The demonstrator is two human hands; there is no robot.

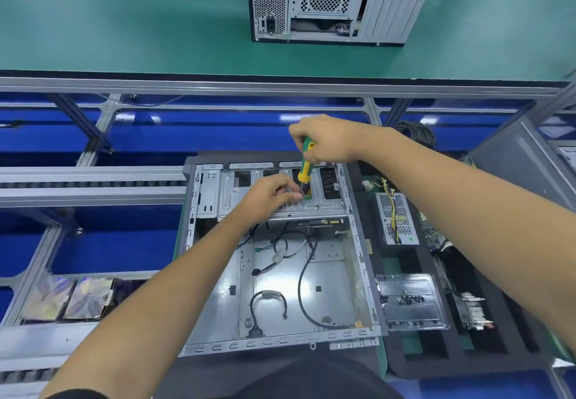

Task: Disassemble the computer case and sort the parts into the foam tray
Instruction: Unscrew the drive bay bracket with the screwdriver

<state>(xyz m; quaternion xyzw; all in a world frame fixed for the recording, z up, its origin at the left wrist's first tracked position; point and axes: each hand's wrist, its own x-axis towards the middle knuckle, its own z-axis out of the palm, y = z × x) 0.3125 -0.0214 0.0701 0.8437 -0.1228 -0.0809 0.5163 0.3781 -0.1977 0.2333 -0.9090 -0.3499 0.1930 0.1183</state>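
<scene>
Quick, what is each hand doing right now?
Left hand: fingers pinched at the screwdriver tip; what they hold cannot be told.
Right hand: grips the screwdriver handle.

Green-topped table [124, 24] along the top of the frame has a closed computer case [336, 3] sitting upright on it, upper middle.

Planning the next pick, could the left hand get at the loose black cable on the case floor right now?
Probably not at once: the left hand is busy steadying the screwdriver tip at the drive cage. The black cable itself lies uncovered below.
</scene>
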